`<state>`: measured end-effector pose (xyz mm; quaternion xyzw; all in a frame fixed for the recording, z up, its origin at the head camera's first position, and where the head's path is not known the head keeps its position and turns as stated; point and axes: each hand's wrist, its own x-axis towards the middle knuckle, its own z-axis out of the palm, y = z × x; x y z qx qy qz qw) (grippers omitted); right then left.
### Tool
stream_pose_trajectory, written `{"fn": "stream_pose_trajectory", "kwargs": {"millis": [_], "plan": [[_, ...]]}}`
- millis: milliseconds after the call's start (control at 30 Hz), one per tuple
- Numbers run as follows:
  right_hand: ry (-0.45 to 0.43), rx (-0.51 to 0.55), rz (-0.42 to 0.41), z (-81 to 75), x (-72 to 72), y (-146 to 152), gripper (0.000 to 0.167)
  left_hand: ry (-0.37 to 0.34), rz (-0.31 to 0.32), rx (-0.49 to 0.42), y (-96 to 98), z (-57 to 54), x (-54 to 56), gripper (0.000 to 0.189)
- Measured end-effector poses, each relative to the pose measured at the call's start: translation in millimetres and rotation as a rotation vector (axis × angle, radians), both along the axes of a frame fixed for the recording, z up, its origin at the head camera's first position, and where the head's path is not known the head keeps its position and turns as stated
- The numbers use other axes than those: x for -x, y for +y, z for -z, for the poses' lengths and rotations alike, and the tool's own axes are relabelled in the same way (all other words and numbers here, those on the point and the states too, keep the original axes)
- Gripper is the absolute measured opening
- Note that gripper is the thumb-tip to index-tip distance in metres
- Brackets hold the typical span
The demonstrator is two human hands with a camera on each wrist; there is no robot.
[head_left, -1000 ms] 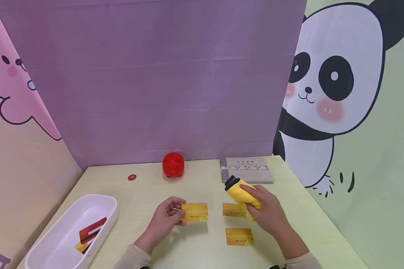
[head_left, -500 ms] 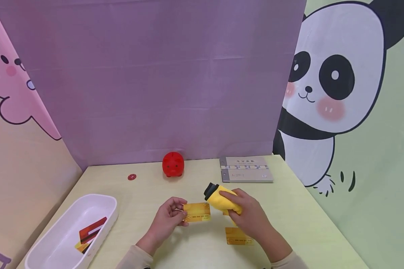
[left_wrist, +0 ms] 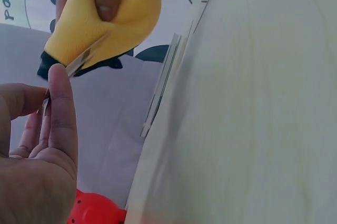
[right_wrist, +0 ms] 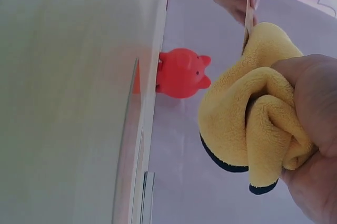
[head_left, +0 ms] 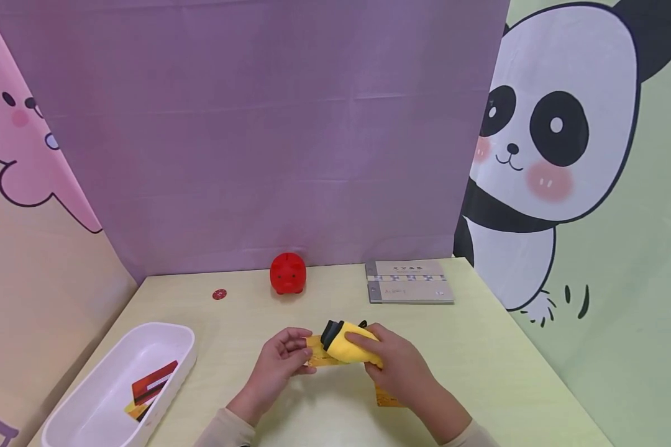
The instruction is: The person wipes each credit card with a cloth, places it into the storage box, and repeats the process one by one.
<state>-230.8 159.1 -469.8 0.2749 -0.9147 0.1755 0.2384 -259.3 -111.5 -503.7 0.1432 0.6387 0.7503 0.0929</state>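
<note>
Landmark: red piggy bank (head_left: pixel 287 273), standing near the far edge of the pale table (head_left: pixel 229 329); I place everything by it.
Left hand (head_left: pixel 279 361): in front of the piggy bank; I see thumb and fingers pinching a gold bank card at its left end.
Held card: gold bank card (head_left: pixel 315 352), in front and slightly right of the piggy bank, raised off the table, part covered by cloth.
Right hand (head_left: pixel 401 365): front right of the piggy bank, gripping a bunched cloth.
Cloth: yellow, dark-edged cloth (head_left: pixel 351 345), front right of the piggy bank, against the held card's face.
Loose card: second gold bank card (head_left: pixel 389 397), flat on table, farther front right; I get only part, right hand covers the rest.
Tray: white tray (head_left: pixel 103 391), front left of the piggy bank; red card (head_left: pixel 153 383) overlaps yellow-and-black card (head_left: pixel 136 411) inside.
Disc: small red disc (head_left: pixel 219 294), left of the piggy bank.
Book: grey book (head_left: pixel 409 287), right of the piggy bank, lying flat.
</note>
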Motion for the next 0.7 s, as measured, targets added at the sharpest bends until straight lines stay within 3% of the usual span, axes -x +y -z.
{"fn": "stream_pose_trajectory", "kwargs": {"millis": [333, 567, 700], "plan": [[0.055, -0.094, 0.025, -3.8, -0.7, -5.7, 0.065, 0.003, 0.041, -0.014, 4.9, 0.2, -3.1, 0.037], [0.022, -0.099, 0.093, -5.8, 0.4, -1.0, 0.063, 0.009, -0.028, -0.013, 1.7, -1.7, -2.6, 0.04], [0.0, -0.125, 0.074, -5.5, -2.1, -3.7, 0.064, -0.006, -0.043, -0.024, 1.9, -1.3, -2.0, 0.039]]}}
